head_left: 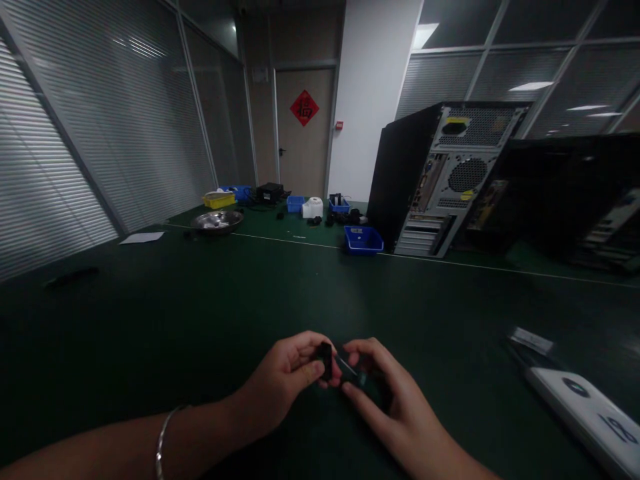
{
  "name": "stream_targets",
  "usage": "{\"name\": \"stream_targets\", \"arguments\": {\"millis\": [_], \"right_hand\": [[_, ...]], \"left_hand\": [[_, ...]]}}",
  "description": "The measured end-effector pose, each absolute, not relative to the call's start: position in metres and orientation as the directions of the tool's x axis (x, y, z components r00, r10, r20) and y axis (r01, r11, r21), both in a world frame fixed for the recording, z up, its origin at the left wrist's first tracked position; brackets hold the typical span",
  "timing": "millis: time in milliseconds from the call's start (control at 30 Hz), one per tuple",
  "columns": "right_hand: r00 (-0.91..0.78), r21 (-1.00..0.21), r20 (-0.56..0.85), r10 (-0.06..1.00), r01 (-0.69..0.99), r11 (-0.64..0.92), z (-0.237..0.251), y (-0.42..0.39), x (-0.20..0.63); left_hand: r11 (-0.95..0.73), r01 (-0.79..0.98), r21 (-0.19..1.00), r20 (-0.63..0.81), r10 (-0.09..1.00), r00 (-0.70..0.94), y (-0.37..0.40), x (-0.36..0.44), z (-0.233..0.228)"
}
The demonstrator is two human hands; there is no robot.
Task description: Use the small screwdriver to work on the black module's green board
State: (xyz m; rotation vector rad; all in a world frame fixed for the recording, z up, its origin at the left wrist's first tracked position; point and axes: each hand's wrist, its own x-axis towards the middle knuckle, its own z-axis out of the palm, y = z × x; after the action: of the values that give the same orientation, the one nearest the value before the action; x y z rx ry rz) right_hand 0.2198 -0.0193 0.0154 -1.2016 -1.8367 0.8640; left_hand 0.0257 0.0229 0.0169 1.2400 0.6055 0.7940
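My left hand (285, 377) pinches a small black block-shaped part (326, 360) between thumb and fingers, low in the middle of the view. A thin, shiny metal shaft (346, 366) with a dark greenish end slants from beside that part toward my right palm. It looks like a small screwdriver, though blur and shadow hide most of it. My right hand (393, 393) curls loosely around the dark end, index finger and thumb some way apart. Both hands are just above the dark green tabletop (240, 300), close together. Whether the shaft touches the black part cannot be made out.
A white and grey device marked 18 (590, 400) lies at the right. Farther back stand a blue tray (363, 241), a computer tower (415, 180) and a metal bowl (217, 222). A dark slim object (73, 277) and paper (142, 238) lie left.
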Motion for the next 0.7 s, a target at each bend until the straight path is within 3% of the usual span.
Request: {"name": "stream_targets", "arguments": {"millis": [200, 400, 700], "right_hand": [[-0.262, -0.918, 0.216, 0.941, 0.275, 0.287, 0.017, -0.02, 0.219], [-0.254, -0.873, 0.209, 0.944, 0.386, 0.297, 0.019, -0.022, 0.22], [-0.203, -0.856, 0.227, 0.952, 0.424, 0.295, 0.022, -0.021, 0.217]], "left_hand": [[0.01, -0.085, 0.996, 0.046, 0.772, 0.633, 0.022, 0.025, 0.02], [0.01, -0.082, 0.997, 0.036, 0.841, 0.54, 0.025, 0.023, 0.018], [0.095, -0.168, 0.981, 0.017, 0.825, 0.564, 0.029, 0.026, 0.003]]}}
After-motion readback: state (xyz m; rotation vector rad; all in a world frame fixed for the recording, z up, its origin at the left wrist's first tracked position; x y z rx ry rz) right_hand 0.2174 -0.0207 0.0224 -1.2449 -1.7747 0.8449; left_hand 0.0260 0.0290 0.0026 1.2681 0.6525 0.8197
